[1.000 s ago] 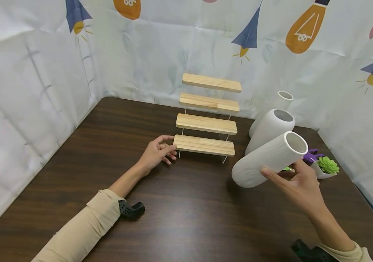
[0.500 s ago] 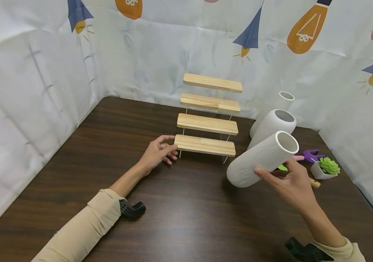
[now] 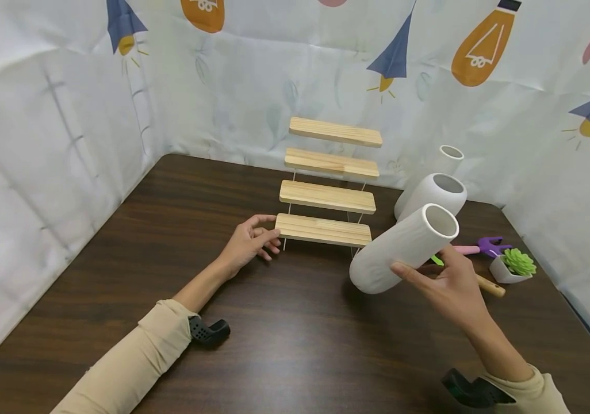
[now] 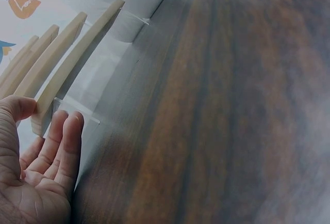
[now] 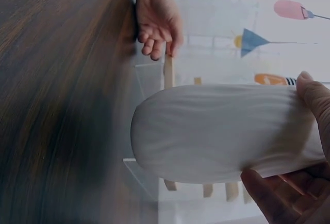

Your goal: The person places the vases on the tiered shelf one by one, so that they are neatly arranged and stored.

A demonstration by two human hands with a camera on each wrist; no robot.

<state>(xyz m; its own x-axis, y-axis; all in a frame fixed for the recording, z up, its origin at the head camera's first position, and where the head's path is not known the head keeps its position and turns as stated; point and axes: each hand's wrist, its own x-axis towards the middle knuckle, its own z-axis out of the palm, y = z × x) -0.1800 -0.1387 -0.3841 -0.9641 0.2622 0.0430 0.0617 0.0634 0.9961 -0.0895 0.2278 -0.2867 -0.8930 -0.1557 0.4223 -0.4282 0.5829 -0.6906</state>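
Observation:
On the table stands a tiered display shelf (image 3: 323, 230) with several pale wooden boards on thin clear supports. My left hand (image 3: 245, 246) pinches the left end of its lowest board; the thumb lies at the board's edge and the other fingers curl below, as the left wrist view shows. My right hand (image 3: 452, 287) grips a white ribbed vase (image 3: 398, 253) near its mouth. Tilted, mouth up and to the right, the vase hangs over the table and overlaps the shelf's right front corner in the head view. Its base fills the middle of the right wrist view.
Two more white vases stand behind the held one: a rounded one (image 3: 437, 192) and a narrow-necked one (image 3: 447, 161). At the right lie a purple hand fork (image 3: 491, 246) with a pink handle, a wooden handle (image 3: 490, 286) and a potted green succulent (image 3: 518, 263).
My right hand has carried the vase leftward, closer to the shelf, uncovering the pink and wooden tool handles. The left hand has stayed at the lowest board.

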